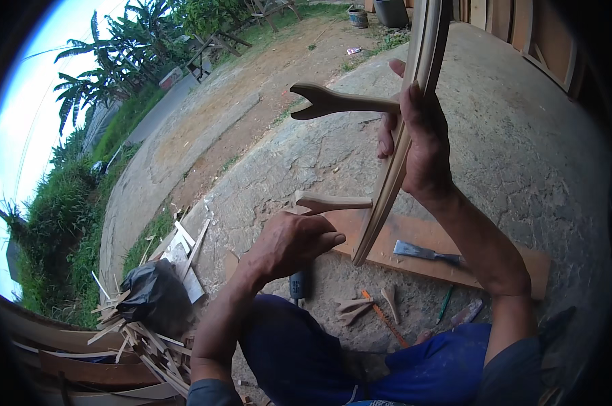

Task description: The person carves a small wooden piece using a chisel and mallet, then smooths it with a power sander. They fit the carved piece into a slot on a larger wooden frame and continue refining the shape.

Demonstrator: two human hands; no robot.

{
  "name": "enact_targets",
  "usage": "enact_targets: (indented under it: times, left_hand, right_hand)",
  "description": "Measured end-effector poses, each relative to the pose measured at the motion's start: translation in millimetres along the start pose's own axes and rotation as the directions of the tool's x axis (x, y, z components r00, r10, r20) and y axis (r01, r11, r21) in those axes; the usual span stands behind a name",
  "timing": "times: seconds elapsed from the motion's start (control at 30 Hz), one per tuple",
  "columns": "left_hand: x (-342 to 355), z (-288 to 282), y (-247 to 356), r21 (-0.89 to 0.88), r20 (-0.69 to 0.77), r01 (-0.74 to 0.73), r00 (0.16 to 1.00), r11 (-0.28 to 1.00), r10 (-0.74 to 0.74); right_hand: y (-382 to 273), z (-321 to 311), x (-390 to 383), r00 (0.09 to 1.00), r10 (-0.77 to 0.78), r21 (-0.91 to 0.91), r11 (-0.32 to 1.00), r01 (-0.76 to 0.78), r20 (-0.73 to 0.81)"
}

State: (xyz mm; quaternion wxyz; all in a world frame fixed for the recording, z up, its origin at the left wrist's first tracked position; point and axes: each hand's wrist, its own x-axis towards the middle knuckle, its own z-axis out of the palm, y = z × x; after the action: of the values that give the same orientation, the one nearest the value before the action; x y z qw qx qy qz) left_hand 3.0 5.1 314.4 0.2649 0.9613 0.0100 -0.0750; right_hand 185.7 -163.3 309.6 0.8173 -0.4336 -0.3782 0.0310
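My right hand point(426, 145) is wrapped round a long, grooved wooden rail point(389, 186), which slants from the upper right down toward my knees. Two short wooden pegs with forked ends stick out from its left side. The upper forked peg point(350, 103) meets the rail beside my right fingers. Close below the fork of the lower peg point(340, 201) is my left hand point(289, 245), its fingers curled and the thumb pointing right. Whatever those fingers hold, if anything, is hidden; whether they touch the peg I cannot tell.
A wooden plank point(421, 237) lies on the rough concrete, with a wide-bladed chisel point(424, 252) on it. Nearer me are loose forked pegs point(355, 308), an orange ruler point(387, 323), a green pencil point(445, 304) and a dark cylindrical tool point(297, 284). Wood scraps and a black bag point(154, 294) lie left.
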Motion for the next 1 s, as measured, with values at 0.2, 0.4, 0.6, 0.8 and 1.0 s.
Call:
enact_targets:
  times: [0.2, 0.4, 0.6, 0.8, 1.0]
  left_hand:
    - [-2, 8, 28, 0.361, -0.366, -0.219, 0.861, 0.907, 0.353]
    - [20, 32, -7, 0.125, -0.095, -0.285, 0.950, 0.951, 0.297]
    - [9, 19, 4, 0.089, -0.193, -0.209, 0.956, 0.974, 0.222]
    - [7, 28, -23, -0.818, 0.130, 0.067, 0.989, 0.572, 0.069]
    - [7, 24, -29, -0.734, 0.134, -0.005, 0.979, 0.680, 0.152]
  right_hand:
    - [-9, 8, -7, 0.997, 0.007, -0.073, 0.997, -0.001, 0.080]
    - [-14, 15, -21, 0.979, 0.075, -0.053, 0.996, -0.066, 0.188]
    - [14, -9, -59, 0.876, 0.356, -0.356, 0.904, -0.235, 0.325]
    - [16, 15, -64, 0.823, 0.508, -0.232, 0.858, -0.458, 0.252]
    - [26, 10, -74, 0.856, 0.404, -0.373, 0.885, -0.278, 0.321]
